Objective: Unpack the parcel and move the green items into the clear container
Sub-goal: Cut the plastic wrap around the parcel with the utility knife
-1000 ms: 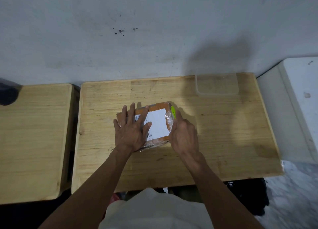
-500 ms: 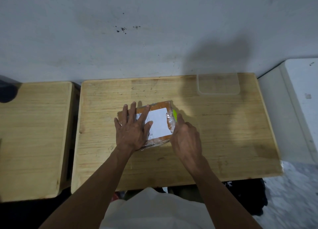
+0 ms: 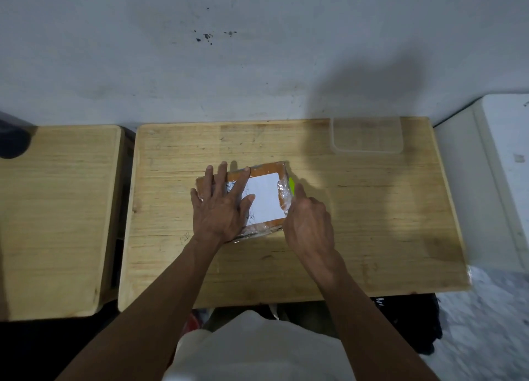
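The parcel [image 3: 264,197], orange-brown with a white label and clear tape, lies in the middle of the wooden table [image 3: 372,223]. My left hand [image 3: 221,206] presses flat on its left half, fingers spread. My right hand [image 3: 307,223] sits at the parcel's right edge with the index finger stretched forward and the other fingers curled. A small bright green tool [image 3: 291,183] sticks out beside that finger against the taped edge; most of it is hidden in the hand. The clear container [image 3: 367,148] stands at the back right of the table, with nothing in it.
A second wooden table [image 3: 57,223] stands to the left across a narrow gap. A white unit [image 3: 503,166] borders the right side. The grey wall [image 3: 257,65] rises right behind both tables.
My right hand has shifted only slightly along the parcel's right edge with the green tool. My left hand has stayed flat on the parcel.
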Demonstrator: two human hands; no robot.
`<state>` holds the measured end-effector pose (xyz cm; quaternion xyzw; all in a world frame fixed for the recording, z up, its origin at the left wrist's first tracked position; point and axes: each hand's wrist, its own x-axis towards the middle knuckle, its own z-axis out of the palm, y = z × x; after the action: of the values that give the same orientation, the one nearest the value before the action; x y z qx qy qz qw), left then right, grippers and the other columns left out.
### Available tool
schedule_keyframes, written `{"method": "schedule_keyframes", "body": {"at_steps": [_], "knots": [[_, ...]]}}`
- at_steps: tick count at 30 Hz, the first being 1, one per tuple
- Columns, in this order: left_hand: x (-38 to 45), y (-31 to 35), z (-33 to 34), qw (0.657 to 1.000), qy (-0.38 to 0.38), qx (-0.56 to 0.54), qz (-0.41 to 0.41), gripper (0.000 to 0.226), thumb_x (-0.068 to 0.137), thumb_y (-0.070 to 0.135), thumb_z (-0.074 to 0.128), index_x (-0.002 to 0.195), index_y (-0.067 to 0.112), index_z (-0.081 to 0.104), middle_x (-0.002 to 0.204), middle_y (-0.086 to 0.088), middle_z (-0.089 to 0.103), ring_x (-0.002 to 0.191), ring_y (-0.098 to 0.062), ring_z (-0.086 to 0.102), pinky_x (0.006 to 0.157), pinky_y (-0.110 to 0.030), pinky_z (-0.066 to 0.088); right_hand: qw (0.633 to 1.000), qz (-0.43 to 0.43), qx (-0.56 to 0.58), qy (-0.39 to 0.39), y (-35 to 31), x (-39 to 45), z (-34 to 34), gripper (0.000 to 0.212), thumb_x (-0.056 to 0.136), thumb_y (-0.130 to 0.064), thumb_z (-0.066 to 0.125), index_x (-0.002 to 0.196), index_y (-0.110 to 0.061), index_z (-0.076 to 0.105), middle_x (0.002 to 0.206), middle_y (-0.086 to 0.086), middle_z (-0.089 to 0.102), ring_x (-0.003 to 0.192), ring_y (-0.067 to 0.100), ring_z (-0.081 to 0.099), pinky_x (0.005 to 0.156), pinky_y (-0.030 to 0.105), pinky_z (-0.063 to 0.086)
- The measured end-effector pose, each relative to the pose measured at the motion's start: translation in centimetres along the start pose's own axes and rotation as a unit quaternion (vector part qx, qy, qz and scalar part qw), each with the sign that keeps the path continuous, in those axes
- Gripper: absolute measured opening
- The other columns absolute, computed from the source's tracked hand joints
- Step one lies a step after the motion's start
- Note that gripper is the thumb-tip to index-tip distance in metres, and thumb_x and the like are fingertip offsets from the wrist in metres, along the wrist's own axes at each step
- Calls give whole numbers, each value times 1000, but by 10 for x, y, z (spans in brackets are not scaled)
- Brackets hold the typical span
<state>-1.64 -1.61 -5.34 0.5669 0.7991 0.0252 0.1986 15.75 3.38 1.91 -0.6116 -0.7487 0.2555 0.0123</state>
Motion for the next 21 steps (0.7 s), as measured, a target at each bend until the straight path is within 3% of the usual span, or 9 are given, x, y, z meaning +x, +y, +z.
{"method": "schedule_keyframes", "body": {"at_steps": [5,17,21], "knots": [[0,1,-1,1000,-3,-2,-5,60,102,64,18,158,48,3,171,-1,-8,156,-32,-14,116,-70,16,1000,-1,16,-10,2,-5,2,58,90,-9,52,145,-13,34,90,11,66,75,28,65,61,30,45],[-1,4,-5,1000,-17,2,-21,58,103,61,22,157,50,3,170,0,-8,156,-31,-15,115,-69,21,1000,1,-4,-29,12,-26,-6,46,90,-3,44,136,-9,43,96,17,66,86,35,65,63,30,40],[0,3,-6,1000,-11,1,-14,58,103,61,22,157,49,4,170,0,-7,156,-32,-14,115,-69,21,999,-6,6,-31,18,-41,0,52,88,-2,42,140,-9,40,91,16,66,81,32,65,62,29,38]]}}
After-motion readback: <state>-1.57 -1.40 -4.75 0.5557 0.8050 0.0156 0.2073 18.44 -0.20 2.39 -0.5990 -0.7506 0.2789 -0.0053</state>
